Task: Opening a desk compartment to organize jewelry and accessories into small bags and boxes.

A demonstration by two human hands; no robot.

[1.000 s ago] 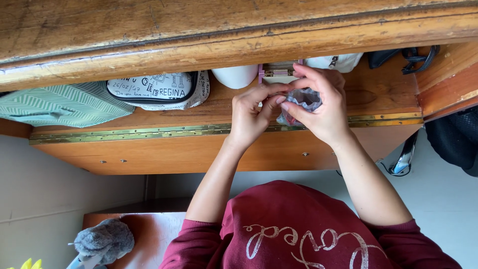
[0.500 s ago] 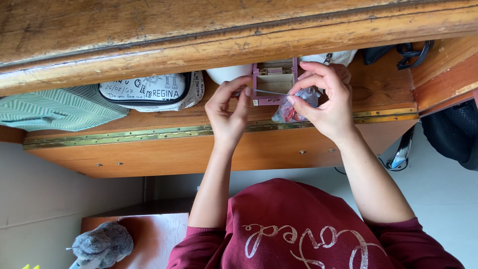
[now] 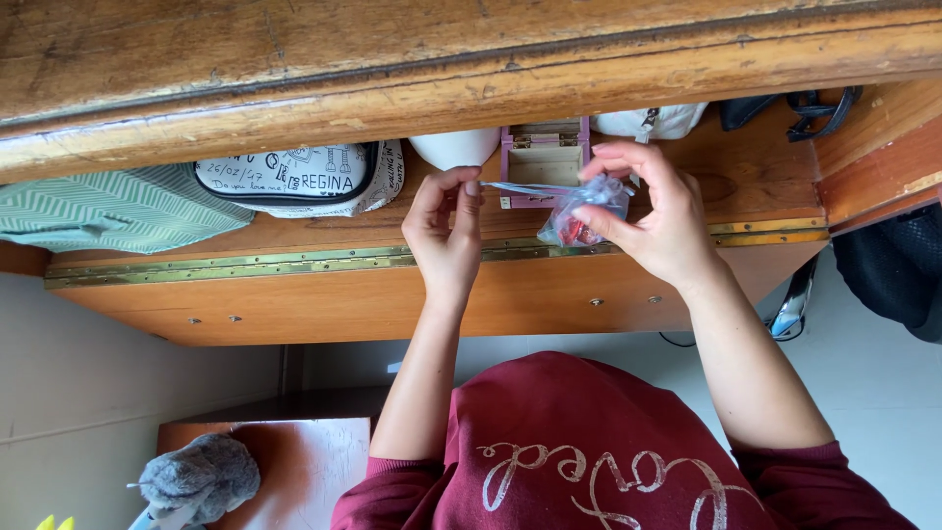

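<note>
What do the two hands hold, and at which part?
The right hand grips a small sheer pouch at its gathered neck. The left hand pinches the end of its drawstring, pulled taut.

The person wears a dark red sweatshirt (image 3: 589,442) with pale, glittery cursive lettering across the chest. Its sleeves are pushed up to ribbed cuffs near the elbows, leaving both forearms bare. Both hands are bare, without rings or a watch.

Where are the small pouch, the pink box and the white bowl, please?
pouch (image 3: 581,211): head view, its sheer gathered body.
pink box (image 3: 543,163): head view, its open inside.
white bowl (image 3: 453,147): head view, its rounded side.
</note>
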